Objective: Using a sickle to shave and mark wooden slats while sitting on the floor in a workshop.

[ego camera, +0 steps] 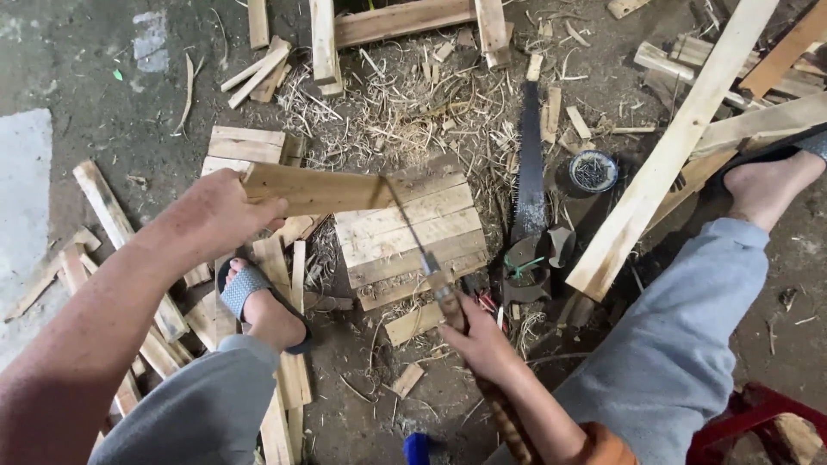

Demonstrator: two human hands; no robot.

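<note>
My left hand (226, 209) grips one end of a flat pale wooden board (323, 189), held level above the ground. My right hand (482, 343) is closed around the wooden handle of a long thin blade (412, 231). The blade's tip meets the board's right end, edge against the wood. Under the board lies a square slatted wooden block (412, 234) on the dirt floor, ringed by shavings.
A hand saw (527, 176) lies right of the block, beside a small round tin (593, 170) of nails. A long plank (668, 155) leans under my right foot (771, 185). Offcuts lie around my left foot (258, 301). A red stool (749, 422) stands lower right.
</note>
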